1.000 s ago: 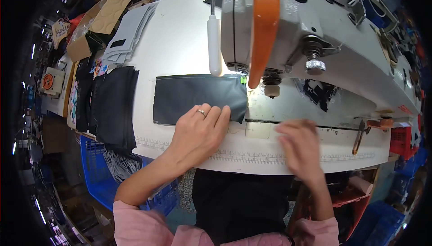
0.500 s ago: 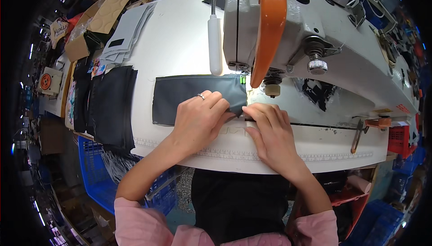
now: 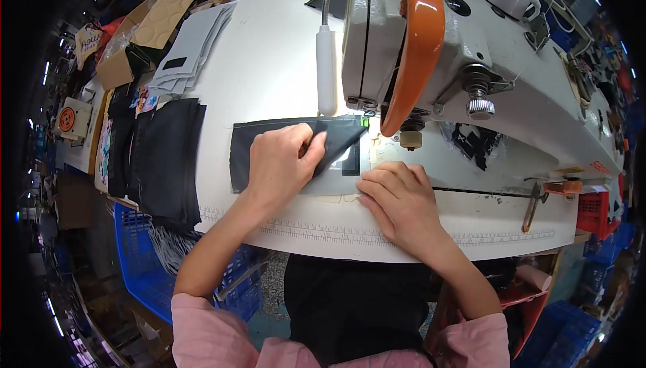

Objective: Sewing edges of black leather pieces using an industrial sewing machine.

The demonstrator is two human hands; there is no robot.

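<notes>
A black fabric panel (image 3: 252,146) lies on the white table under the head of a sewing machine (image 3: 367,38). My left hand (image 3: 279,163) is closed on the panel's near right part and holds it folded back. Beneath it shows a grey fabric piece (image 3: 330,181) with a dark strip and a shiny clear patch. At that piece's near right corner, my right hand (image 3: 398,196) has its fingers and thumb drawn together on the edge. The panel's far right corner sits by the presser foot, at a small bright green part (image 3: 365,122).
Stacked black panels (image 3: 168,159) and grey pieces (image 3: 182,58) lie at the left. A white lamp (image 3: 326,72) hangs by the machine head. Small scissors-like snips (image 3: 531,208) lie at the right. A printed ruler (image 3: 323,230) runs along the front edge; a blue crate (image 3: 145,260) stands below.
My left hand has moved slightly left, peeling the black panel's near right corner back and uncovering the grey piece. My right hand has shifted slightly nearer and stays at the edge.
</notes>
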